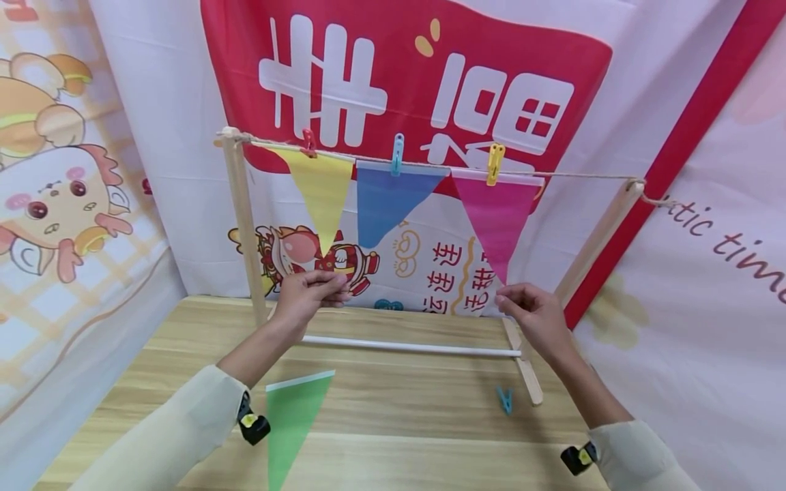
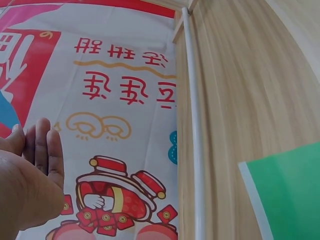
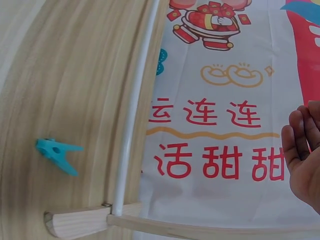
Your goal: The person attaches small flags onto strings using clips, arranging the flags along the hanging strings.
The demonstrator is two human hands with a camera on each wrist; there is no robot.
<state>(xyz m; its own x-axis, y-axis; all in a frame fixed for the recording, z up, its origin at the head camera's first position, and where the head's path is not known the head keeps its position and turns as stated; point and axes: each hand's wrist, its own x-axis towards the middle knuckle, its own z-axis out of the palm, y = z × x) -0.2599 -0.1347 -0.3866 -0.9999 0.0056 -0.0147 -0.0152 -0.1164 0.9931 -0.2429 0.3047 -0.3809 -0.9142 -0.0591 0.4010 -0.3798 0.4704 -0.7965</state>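
Note:
My left hand point(image 1: 310, 293) hovers just under the tip of the yellow pennant point(image 1: 322, 191), its fingers extended and nothing visible in them. In the left wrist view the left hand point(image 2: 35, 172) shows at the left edge. My right hand point(image 1: 537, 314) has its bent fingertips at the lower tip of the pink pennant point(image 1: 497, 211); whether they pinch it is hidden. Between them hangs a blue pennant point(image 1: 393, 198). A red clothespin point(image 1: 309, 144), a blue clothespin point(image 1: 398, 154) and a yellow clothespin point(image 1: 495, 164) grip the pennants on a string point(image 1: 583, 175).
Wooden posts point(image 1: 242, 225) hold the string, with a white rod point(image 1: 411, 346) low between them. A green pennant point(image 1: 295, 423) lies on the wooden table point(image 1: 393, 450) at the front left. A loose teal clothespin point(image 3: 57, 155) lies near the right foot point(image 1: 525, 368).

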